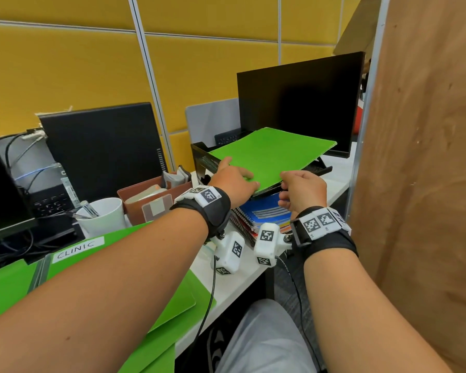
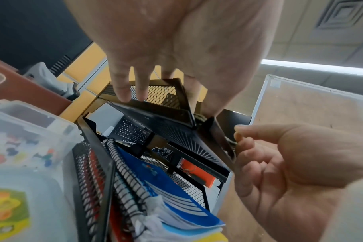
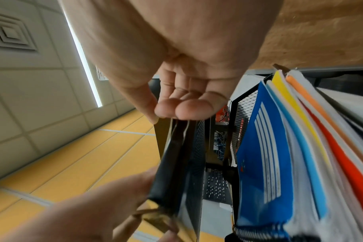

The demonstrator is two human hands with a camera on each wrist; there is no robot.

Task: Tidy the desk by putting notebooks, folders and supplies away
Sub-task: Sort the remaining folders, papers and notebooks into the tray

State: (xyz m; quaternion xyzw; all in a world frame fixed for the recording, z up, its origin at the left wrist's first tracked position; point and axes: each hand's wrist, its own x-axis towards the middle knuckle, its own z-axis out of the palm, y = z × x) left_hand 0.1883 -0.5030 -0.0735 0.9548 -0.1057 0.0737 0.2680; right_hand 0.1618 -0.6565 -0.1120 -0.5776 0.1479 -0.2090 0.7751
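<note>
A green folder [image 1: 272,154] lies on the top tier of a black mesh tray [image 1: 203,157], its far corner sticking out past the tray. My left hand [image 1: 234,179] rests on the folder's near left corner with straight fingers [image 2: 130,85] reaching down to the tray's rim [image 2: 176,135]. At the near edge, my right hand [image 1: 301,189] pinches the folder between thumb and curled fingertips [image 3: 176,106]. Spiral notebooks with a blue cover [image 1: 267,211] [image 2: 155,180] [image 3: 263,163] are stacked in the lower tier.
More green folders, one labelled CLINIC [image 1: 78,246], lie at the near left of the desk. A white mug [image 1: 105,216], a brown organiser [image 1: 145,195] and a clear box of pins [image 2: 21,139] stand left of the tray. A monitor [image 1: 299,103] is behind it, a brown board [image 1: 428,157] on the right.
</note>
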